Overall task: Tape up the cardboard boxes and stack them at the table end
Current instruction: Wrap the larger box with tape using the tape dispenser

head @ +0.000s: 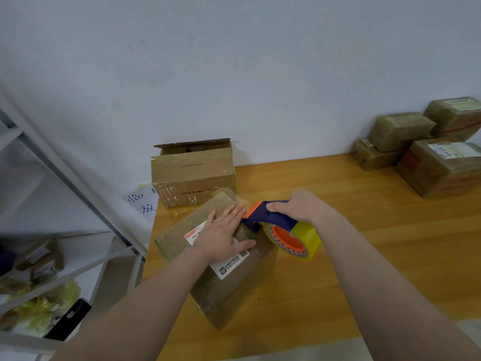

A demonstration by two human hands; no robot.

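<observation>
Brown cardboard box with a white label lies on the counter, left hand spread flat on it, right hand gripping the tape dispenser at its edge.

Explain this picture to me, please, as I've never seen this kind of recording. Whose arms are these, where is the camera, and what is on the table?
There is no machine here. A person works with bare hands, and the single picture comes from a wide-angle camera worn on the head, looking forward and down. The left hand lies flat on a labelled box, holding it down on the wooden table. The right hand grips a blue and orange tape dispenser carrying a yellow tape roll, set against that box's edge. Behind them stands an open box with a top flap raised. At the far right end of the table sit several taped boxes, some stacked on others. A metal shelf stands to the left.
</observation>
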